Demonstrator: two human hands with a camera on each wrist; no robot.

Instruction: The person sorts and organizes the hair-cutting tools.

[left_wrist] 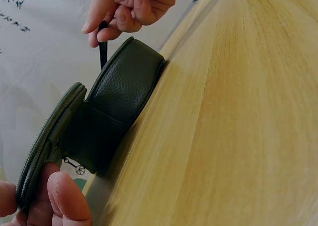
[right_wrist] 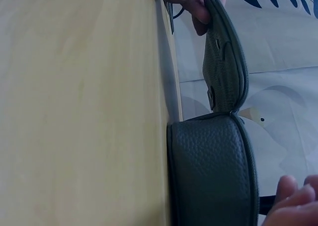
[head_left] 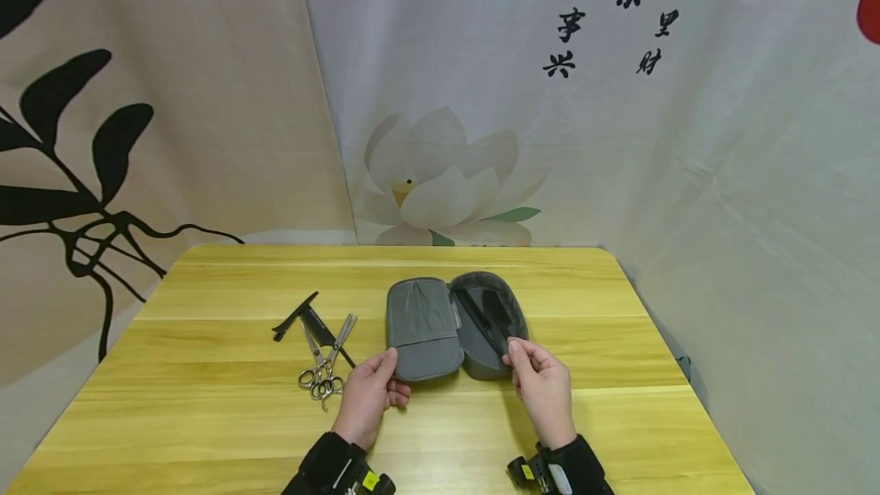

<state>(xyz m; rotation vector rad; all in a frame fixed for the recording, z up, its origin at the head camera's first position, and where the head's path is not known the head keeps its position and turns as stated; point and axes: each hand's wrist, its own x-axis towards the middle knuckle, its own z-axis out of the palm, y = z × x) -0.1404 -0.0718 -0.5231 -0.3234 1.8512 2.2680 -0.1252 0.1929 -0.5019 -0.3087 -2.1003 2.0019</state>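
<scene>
A dark grey zip case (head_left: 426,361) lies spread open on the table, its lid to the left and its deeper half (right_wrist: 213,171) to the right. My left hand (head_left: 367,396) grips the lid's near left corner, thumb on the inner face and fingers beneath; the left wrist view shows the lid (left_wrist: 42,141) raised off the table. Over the deeper half, my right hand (head_left: 543,384) pinches the near end of a slim black tool (left_wrist: 103,52), whose exact kind I cannot tell. Beside it in that half is a wider black piece (head_left: 496,310).
Left of the case lie two pairs of metal scissors (head_left: 321,376), overlapping each other. Behind them are a black comb-like tool (head_left: 318,325) and a thin black piece (head_left: 297,315). The wooden table (head_left: 619,418) ends at a printed cloth backdrop (head_left: 440,98).
</scene>
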